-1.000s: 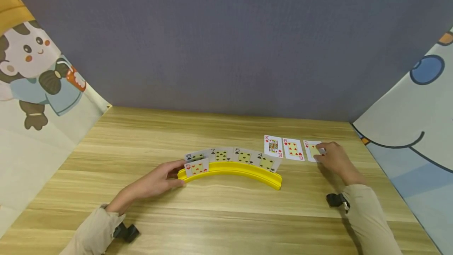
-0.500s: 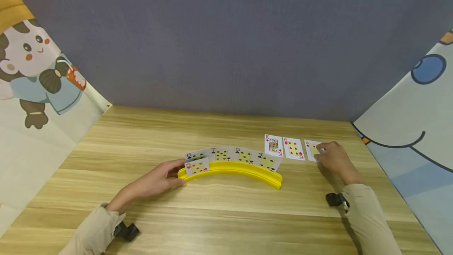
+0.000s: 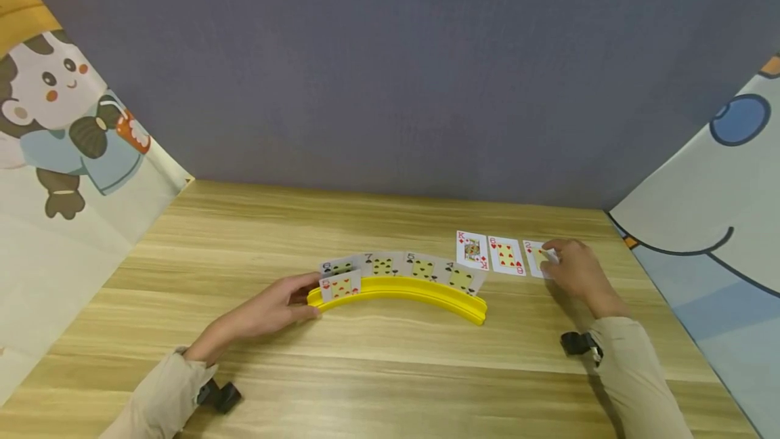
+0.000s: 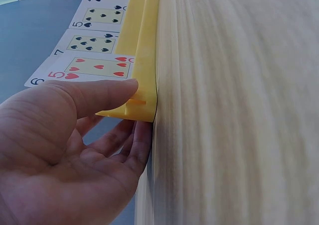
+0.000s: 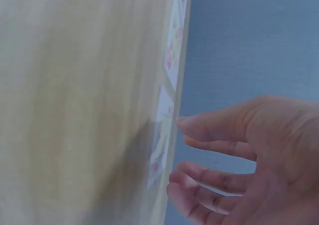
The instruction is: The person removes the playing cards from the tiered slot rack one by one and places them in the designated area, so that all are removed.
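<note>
Resting on the wooden table (image 3: 365, 385), the curved yellow card holder (image 3: 402, 286) is gripped at its left end by the left hand (image 3: 274, 307). In the left wrist view, the thumb (image 4: 109, 93) is pressed to the front face; the fingers (image 4: 142, 143) are bent behind and below, tips partly concealed. Five cards are held upright in the holder. Most of the black six (image 3: 332, 268) is covered by the five of hearts (image 3: 340, 286); its suit cannot be made out surely. To the right are ranged the seven of spades (image 3: 382, 266), the five of spades (image 3: 422, 267) and the four of spades (image 3: 460, 278), the last cut off in the left wrist view. Lower edges are hidden in the slot. Beyond the right end, three cards are laid flat: king of diamonds (image 3: 472, 250), a heart card (image 3: 506, 256) with its rank hard to read, and two of diamonds (image 3: 535, 259), its right part masked by the right hand (image 3: 579, 273). In the blurred right wrist view, faces are unreadable, a card is cropped at the top, and the fingers (image 5: 224, 180) are seen loosely bent, thumb apart, nothing clasped; whether the card is touched cannot be told. Both sleeves (image 3: 158, 385) are cropped below.
</note>
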### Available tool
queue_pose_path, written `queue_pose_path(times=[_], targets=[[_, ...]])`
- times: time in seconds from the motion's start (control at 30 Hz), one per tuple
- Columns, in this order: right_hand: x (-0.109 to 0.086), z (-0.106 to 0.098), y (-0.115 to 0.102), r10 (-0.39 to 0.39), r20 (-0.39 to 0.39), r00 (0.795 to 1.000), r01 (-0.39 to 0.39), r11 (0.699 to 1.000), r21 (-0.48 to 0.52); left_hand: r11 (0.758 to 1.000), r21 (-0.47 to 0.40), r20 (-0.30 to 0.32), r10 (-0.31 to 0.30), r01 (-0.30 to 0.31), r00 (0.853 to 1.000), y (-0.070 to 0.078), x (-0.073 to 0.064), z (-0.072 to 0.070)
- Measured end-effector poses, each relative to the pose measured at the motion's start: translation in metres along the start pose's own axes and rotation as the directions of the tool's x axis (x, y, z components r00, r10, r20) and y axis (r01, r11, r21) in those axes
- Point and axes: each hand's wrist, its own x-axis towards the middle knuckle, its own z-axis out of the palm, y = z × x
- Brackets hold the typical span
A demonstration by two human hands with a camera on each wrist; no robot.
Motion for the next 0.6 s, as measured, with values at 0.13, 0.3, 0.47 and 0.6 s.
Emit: queue_pose_path(times=[0.13,0.3,0.47,0.6], targets=[[-0.001,-0.007,-0.008,-0.015,-0.028,0.999,0.016,0.999,0.028,1.0,-0.008,0.009,-0.003,0.003,1.0,0.001,0.001,0.0],[-0.001,-0.019,-0.027,-0.024,-0.004,1.0,0.024,0.999,0.033,1.0,-0.011,0.015,0.001,-0.001,1.0,0.002,0.001,0.0],[-0.002,-0.027,-0.053,-0.069,-0.038,0.997,0.068,0.998,-0.006,1.0,0.01,0.003,-0.002,0.002,1.0,0.004,-0.001,-0.001],[-0.002,-0.027,-0.075,-0.134,-0.112,0.985,0.132,0.991,-0.025,1.0,0.012,0.002,-0.006,0.006,1.0,0.005,0.0,-0.001]])
